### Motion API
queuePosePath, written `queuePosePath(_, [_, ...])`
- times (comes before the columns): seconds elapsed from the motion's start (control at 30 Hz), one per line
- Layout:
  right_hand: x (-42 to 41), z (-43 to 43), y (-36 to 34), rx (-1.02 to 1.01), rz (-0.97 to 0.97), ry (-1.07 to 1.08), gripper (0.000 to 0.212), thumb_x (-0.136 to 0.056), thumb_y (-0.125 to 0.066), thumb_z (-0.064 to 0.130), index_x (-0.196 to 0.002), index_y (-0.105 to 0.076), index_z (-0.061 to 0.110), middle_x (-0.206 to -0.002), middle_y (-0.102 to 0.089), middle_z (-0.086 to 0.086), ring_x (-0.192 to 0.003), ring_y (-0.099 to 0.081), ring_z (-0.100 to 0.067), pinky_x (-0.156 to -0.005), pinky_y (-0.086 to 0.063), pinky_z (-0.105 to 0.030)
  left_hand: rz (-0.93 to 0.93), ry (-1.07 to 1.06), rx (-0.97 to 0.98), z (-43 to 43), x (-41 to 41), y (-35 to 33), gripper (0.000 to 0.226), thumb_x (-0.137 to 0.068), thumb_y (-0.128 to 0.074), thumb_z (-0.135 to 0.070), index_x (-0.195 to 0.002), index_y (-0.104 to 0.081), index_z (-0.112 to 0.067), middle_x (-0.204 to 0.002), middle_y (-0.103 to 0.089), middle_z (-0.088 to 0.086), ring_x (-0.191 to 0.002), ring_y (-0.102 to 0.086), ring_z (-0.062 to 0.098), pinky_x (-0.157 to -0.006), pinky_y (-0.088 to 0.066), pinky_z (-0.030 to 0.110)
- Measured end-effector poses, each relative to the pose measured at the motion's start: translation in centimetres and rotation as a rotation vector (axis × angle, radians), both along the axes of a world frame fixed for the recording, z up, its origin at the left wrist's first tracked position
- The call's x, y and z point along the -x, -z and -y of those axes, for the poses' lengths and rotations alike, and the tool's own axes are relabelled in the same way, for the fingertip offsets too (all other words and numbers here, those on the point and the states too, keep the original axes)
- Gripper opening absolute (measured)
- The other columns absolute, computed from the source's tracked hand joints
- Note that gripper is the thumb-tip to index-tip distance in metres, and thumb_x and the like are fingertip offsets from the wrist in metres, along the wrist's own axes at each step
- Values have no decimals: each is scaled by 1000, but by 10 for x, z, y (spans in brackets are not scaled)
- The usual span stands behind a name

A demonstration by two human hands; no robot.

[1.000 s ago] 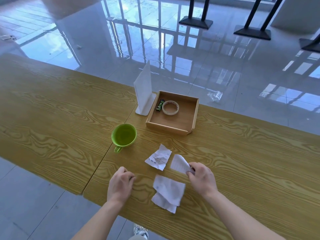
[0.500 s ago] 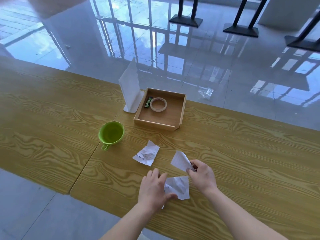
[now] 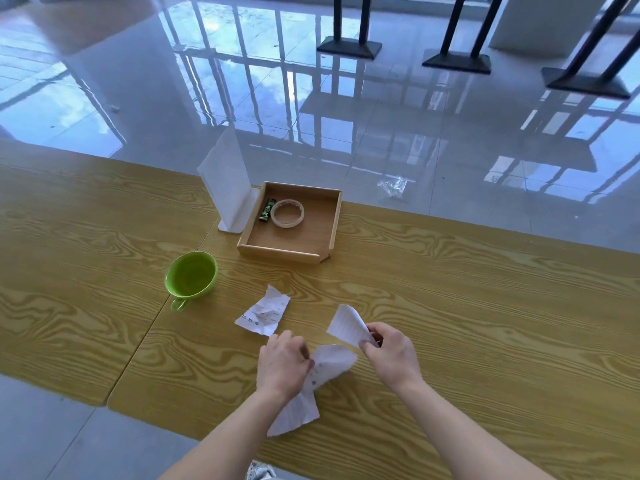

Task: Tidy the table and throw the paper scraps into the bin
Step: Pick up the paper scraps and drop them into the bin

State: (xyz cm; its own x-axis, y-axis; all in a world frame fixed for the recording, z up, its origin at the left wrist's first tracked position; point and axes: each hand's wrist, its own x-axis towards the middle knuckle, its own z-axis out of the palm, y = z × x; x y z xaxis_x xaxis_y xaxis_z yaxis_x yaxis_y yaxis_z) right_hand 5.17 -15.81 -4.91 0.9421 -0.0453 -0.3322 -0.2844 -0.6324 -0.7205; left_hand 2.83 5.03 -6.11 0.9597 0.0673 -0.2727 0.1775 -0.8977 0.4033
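Observation:
Three white paper scraps are near the front of the wooden table [image 3: 485, 306]. My right hand [image 3: 389, 355] pinches a small scrap [image 3: 348, 325] and holds it just above the table. My left hand [image 3: 282, 365] is closed on a larger crumpled scrap [image 3: 325, 372], which hangs down under my wrist. A third scrap with printed marks [image 3: 263, 313] lies loose on the table, just beyond my left hand. No bin is in view.
A green cup [image 3: 190, 277] stands left of the scraps. Behind it a wooden tray [image 3: 249, 245] holds a tape roll [image 3: 287, 213] and a small green tube [image 3: 267, 211]. A white sign stand [image 3: 228, 181] is beside the tray. A plastic wrapper [image 3: 393, 185] lies on the floor.
My left hand moved right from the table edge onto the larger scrap and gripped it, crumpling and lifting it. My right hand kept hold of the small scrap.

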Motion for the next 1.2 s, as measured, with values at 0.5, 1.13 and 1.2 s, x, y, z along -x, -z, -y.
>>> queuePosePath(0.5, [21, 27, -26, 74, 116, 260, 30, -86, -65, 19, -115, -65, 21, -79, -65, 4, -73, -60, -16, -60, -44, -26, 131, -109, 449, 7, -33, -43, 14, -82, -75, -20, -74, -66, -27, -71, -68, -11, -71, -63, 4, -60, -49, 22])
queuePosePath(1.13, [171, 105, -49, 317, 96, 749, 19, -91, -58, 30, -104, -65, 18, -94, -70, 0, -87, -64, -25, -72, -53, -38, 62, 352, 524, 131, 6, -81, 15, -79, -74, -19, -70, -65, -26, -63, -67, -11, -64, -63, 8, -62, -52, 29])
queuePosePath(1.2, [190, 124, -48, 330, 107, 788, 19, -90, -59, 29, -102, -66, 17, -94, -70, -1, -88, -64, -26, -71, -53, -37, 66, 395, 521, 156, 20, -82, 17, -80, -73, -18, -68, -64, -27, -62, -66, -11, -63, -62, 5, -58, -49, 25])
